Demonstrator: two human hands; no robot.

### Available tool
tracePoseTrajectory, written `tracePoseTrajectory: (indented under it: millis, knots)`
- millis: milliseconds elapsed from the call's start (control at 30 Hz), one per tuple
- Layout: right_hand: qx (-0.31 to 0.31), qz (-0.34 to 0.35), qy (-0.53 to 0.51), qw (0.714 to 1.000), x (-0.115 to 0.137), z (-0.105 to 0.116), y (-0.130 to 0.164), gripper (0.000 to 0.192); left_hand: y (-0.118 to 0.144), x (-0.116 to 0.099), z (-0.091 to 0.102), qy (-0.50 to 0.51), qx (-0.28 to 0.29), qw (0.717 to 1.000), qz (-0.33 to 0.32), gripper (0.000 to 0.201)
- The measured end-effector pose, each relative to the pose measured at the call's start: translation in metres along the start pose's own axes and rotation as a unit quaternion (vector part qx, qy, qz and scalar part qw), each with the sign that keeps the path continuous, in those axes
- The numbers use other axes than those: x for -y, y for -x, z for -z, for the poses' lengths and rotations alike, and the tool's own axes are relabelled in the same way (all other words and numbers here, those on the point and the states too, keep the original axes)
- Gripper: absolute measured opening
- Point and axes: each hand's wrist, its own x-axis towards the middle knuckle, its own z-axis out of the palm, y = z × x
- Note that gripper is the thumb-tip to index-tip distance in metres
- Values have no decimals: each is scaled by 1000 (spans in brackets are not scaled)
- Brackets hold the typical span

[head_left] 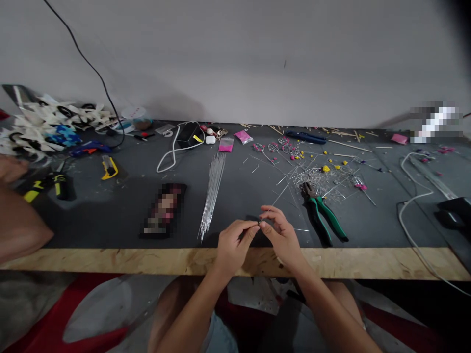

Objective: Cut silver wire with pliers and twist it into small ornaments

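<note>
My left hand (pixel 231 243) and my right hand (pixel 281 235) meet fingertip to fingertip just above the front edge of the dark work table (pixel 110 211). Between them they pinch a thin metal wire (pixel 274 202) that runs up and to the right. A bundle of straight wires (pixel 212 192) lies just left of my hands. Green-handled pliers (pixel 324 215) rest close to my right hand.
Cut wire scraps with pink and yellow beads (pixel 324 176) litter the table's right half. A yellow utility knife (pixel 109 167), a white cable (pixel 172 152) and white plastic parts (pixel 44 125) lie at the left. Another person's arm (pixel 18 220) leans on the left edge.
</note>
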Motion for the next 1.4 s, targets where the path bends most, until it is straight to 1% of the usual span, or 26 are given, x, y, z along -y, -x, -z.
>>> tracePoseTrajectory:
  millis: [33, 100, 133, 200, 267, 367, 500, 567, 633, 667, 700, 767, 833, 900, 933, 967, 1000, 1033, 1100, 1133, 1200, 1233, 1300, 1333, 1367, 1400]
  knots:
    - [-10, -22, -18, 1000, 0, -1, 1, 10, 0, 1, 0, -32, -8, 998, -47, 11]
    - [-7, -78, -65, 995, 0, -3, 2, 11, 0, 3, 0, -85, -18, 988, -127, 14]
    - [0, -105, -87, 991, 0, -3, 2, 11, 0, 5, 0, -105, -19, 982, -155, 15]
    - [12, -149, -118, 982, 1, -4, 2, 13, 0, 9, -1, -136, -14, 973, -184, 18]
    - [9, -169, -137, 976, 3, -4, 2, 15, 1, 11, -3, -154, -8, 969, -192, 19]
    - [-3, -181, -157, 971, 4, -4, 1, 16, 1, 12, -6, -169, -8, 967, -190, 17]
    - [-22, -201, -179, 963, 4, -5, 1, 15, 0, 8, -10, -177, -14, 965, -191, 15]
    - [-26, -203, -186, 961, 4, -6, 2, 15, 0, 6, -11, -170, -20, 968, -181, 14]
    - [-26, -195, -189, 962, 5, -6, 3, 15, 0, 2, -12, -145, -20, 978, -150, 14]
    - [-26, -189, -188, 963, 5, -6, 3, 15, 0, 1, -12, -124, -16, 985, -118, 14]
    - [-25, -181, -187, 965, 6, -7, 3, 14, 0, -1, -12, -97, -10, 992, -75, 14]
    - [-22, -166, -183, 969, 7, -7, 4, 12, -1, -3, -13, -23, -2, 999, 36, 16]
    - [-15, -152, -178, 972, 8, -8, 5, 10, -1, -3, -16, 84, -2, 986, 146, 21]
    - [-5, -137, -173, 975, 9, -9, 5, 9, -3, -2, -19, 193, -4, 956, 221, 26]
    - [-1, -129, -171, 977, 9, -9, 5, 8, -3, -1, -21, 232, -5, 943, 240, 27]
    - [2, -121, -171, 978, 9, -9, 5, 8, -3, -1, -22, 253, -6, 935, 248, 27]
    - [4, -115, -171, 978, 10, -9, 5, 7, -4, -1, -22, 254, -7, 935, 246, 26]
    - [4, -111, -172, 979, 10, -9, 4, 7, -4, -2, -22, 236, -8, 943, 235, 25]
    - [-5, -111, -177, 978, 10, -10, 4, 6, -3, -3, -19, 169, -15, 967, 188, 22]
    - [-12, -117, -185, 976, 10, -10, 3, 7, -3, -3, -18, 128, -18, 980, 153, 19]
    - [-21, -140, -218, 966, 11, -10, 3, 10, -2, -2, -14, 46, -22, 998, 48, 14]
    - [-21, -157, -240, 958, 12, -9, 2, 13, -2, 0, -12, 6, -22, 1000, -18, 13]
    - [-9, -195, -281, 940, 13, -8, 1, 18, -3, 6, -8, -67, -21, 987, -145, 18]
    - [0, -213, -293, 932, 14, -6, 1, 19, -3, 8, -6, -99, -17, 977, -189, 22]
    - [9, -230, -301, 926, 15, -5, 1, 18, -3, 11, -5, -125, -14, 968, -218, 24]
    - [19, -245, -305, 920, 15, -4, 1, 17, -3, 13, -3, -146, -10, 961, -234, 25]
